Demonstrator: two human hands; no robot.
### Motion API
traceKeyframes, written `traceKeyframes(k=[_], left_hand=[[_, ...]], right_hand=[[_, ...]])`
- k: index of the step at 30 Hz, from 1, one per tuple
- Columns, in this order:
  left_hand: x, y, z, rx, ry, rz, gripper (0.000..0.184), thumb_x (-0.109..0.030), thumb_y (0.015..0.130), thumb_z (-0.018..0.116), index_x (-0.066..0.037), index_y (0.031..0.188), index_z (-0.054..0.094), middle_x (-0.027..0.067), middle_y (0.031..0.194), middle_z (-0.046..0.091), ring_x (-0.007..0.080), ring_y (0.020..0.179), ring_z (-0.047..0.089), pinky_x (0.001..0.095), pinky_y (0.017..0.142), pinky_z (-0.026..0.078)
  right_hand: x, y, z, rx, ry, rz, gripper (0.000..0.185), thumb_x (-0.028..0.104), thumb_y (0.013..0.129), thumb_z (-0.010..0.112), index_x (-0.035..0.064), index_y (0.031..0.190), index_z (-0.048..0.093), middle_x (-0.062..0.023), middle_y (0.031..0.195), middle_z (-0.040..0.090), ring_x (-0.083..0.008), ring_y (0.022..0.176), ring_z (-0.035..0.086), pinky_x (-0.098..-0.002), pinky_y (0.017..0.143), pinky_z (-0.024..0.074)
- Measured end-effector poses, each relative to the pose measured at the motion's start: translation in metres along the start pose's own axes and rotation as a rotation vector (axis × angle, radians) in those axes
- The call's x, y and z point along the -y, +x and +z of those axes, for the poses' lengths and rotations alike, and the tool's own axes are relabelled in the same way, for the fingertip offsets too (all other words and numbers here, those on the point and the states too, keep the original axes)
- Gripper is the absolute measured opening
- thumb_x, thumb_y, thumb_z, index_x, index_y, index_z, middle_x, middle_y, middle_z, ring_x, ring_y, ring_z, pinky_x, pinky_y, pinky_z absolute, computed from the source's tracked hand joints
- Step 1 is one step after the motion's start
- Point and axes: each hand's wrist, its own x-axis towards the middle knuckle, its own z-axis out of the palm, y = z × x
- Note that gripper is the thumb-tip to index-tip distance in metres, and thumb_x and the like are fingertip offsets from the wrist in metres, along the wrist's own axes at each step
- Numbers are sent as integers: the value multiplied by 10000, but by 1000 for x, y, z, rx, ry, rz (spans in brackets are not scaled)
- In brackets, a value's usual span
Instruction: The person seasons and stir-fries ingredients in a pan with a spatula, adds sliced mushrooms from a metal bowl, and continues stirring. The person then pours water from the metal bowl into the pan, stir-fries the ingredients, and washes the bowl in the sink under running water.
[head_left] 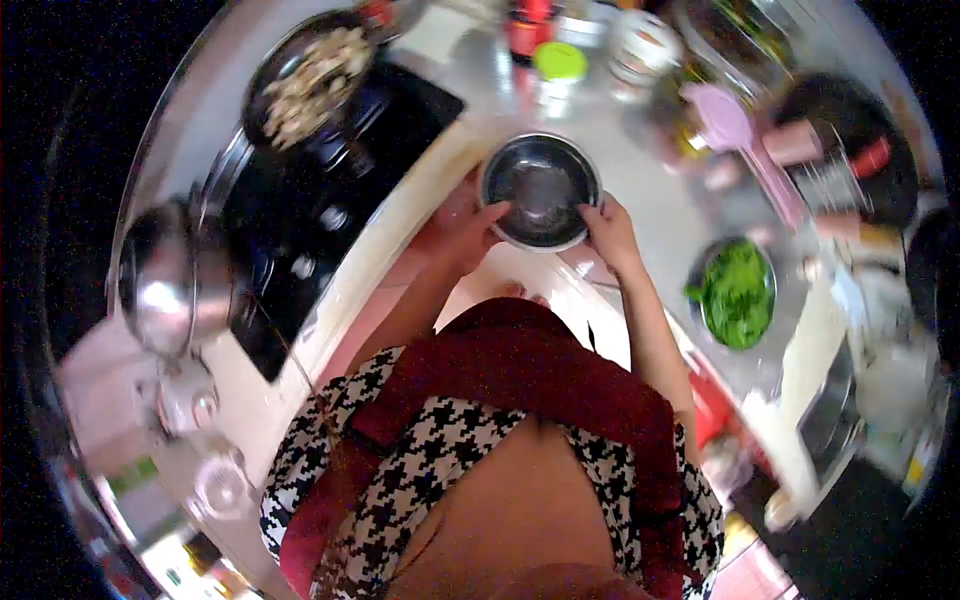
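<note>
Both hands grip a round metal bowl [541,190] by its near rim, with thumbs over the edge. My left hand [478,238] is closed on the left side and my right hand [611,236] on the right side. The bowl is held over the counter's front edge; its inside looks dark and shiny, and whether it holds liquid I cannot tell. Right of my right hand, leafy greens [738,295] lie in a metal bowl on the counter. To the left, a frying pan [262,95] with pale chopped pieces of food [318,82] sits on the black stove.
The black gas stove [345,215] fills the left, with a shiny metal pot [165,285] at its near end. Behind the bowl stand a green-lidded jar [559,65], a red-topped bottle [529,30] and a white tub [643,50]. A pink strainer [722,115] lies at the back right.
</note>
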Motion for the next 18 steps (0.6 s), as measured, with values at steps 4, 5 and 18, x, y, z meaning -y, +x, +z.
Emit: traceKeyframes(k=[4,5,18], left_hand=[[20,20,16,340,572,541,258,-136,784,578,-80,1034,547,97,979,559,183,926,538,304,784,455],[60,52,22,423,717,750,228,-125,779,574,-69,1001,569,102,947,570,182,907,544,297,775,452],[141,14,214,505,33,-412,280,-227,830,516,-39,1036,536,73,1012,594,177,953,545,316,862,413]], right_hand=[[20,-58,-37,-267,-67,34,314,283,807,546,-11,914,536,-193,699,584,-286,633,575,-346,598,450],[-25,-51,-72,-312,-188,-43,332,308,811,545,-21,835,514,-206,672,567,-320,619,561,-366,581,440],[-70,-252,-168,-803,391,57,457,381,944,280,0,1008,525,-4,547,442,-65,426,367,-201,394,297]])
